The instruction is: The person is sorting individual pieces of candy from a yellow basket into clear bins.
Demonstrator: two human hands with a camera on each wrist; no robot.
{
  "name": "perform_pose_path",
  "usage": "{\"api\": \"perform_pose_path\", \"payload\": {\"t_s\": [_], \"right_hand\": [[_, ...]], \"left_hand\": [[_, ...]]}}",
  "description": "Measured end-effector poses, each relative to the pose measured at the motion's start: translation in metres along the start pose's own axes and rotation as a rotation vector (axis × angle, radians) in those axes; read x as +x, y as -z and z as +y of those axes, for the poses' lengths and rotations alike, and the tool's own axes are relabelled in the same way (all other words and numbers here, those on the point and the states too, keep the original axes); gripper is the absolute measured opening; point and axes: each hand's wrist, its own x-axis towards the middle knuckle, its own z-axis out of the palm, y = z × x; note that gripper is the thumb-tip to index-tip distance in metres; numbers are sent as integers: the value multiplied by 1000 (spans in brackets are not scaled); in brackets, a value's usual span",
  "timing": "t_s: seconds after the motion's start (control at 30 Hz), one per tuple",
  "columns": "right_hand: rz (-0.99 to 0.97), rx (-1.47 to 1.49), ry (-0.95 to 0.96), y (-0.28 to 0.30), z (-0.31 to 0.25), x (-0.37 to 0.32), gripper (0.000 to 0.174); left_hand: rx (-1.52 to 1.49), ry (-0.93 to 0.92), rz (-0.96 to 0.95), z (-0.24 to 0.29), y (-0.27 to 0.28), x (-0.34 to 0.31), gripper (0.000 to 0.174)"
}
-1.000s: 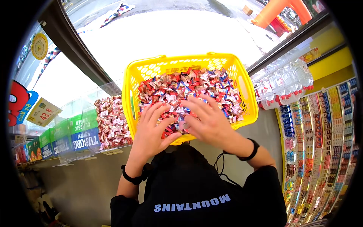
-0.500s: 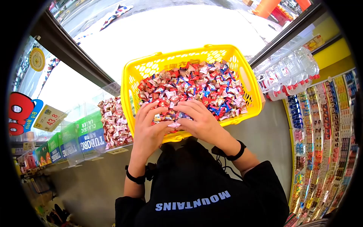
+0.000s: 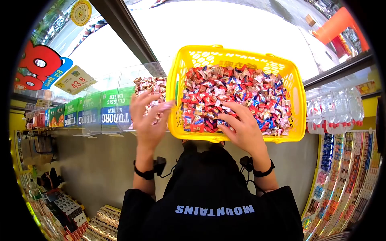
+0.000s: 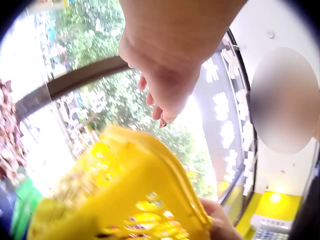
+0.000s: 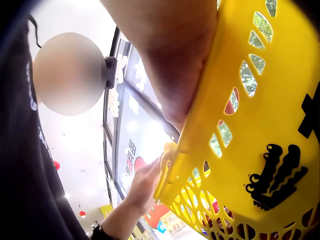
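A yellow plastic basket (image 3: 296,88), full of wrapped candies (image 3: 237,90), sits in front of me in the head view. My left hand (image 3: 148,118) is raised just outside the basket's left rim, over the pile of pinkish candies (image 3: 155,83) in a clear bin. It pinches a wrapped candy at its fingertips; in the left wrist view only a small dark bit of it shows there. Over the front of the basket, my right hand (image 3: 246,127) has its fingers spread and slightly bent, fingertips at the candies. The basket wall hides those fingertips in the right wrist view.
Green and blue beer cartons (image 3: 116,105) line the left counter behind clear panels. A price card (image 3: 75,80) stands above them. Bottles of clear liquid (image 3: 335,106) are at the right, above shelves of small packets (image 3: 341,176). A dark frame post (image 3: 124,32) rises behind the bin.
Both hands were together over the basket's front. The left hand has moved left past the rim with a candy; the right hand stays over the basket. The head view has shifted.
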Motion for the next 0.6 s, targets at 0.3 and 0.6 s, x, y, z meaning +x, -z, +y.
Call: {"api": "perform_pose_path", "payload": {"t_s": [0.3,0.6], "right_hand": [[-30,46,-62,-4,0,-2,22],[-98,48,-101,-1,1,-2,23]], "left_hand": [[617,231,-92,-154,26,-81,16],[722,219,-28,-185,10,-45,23]]}}
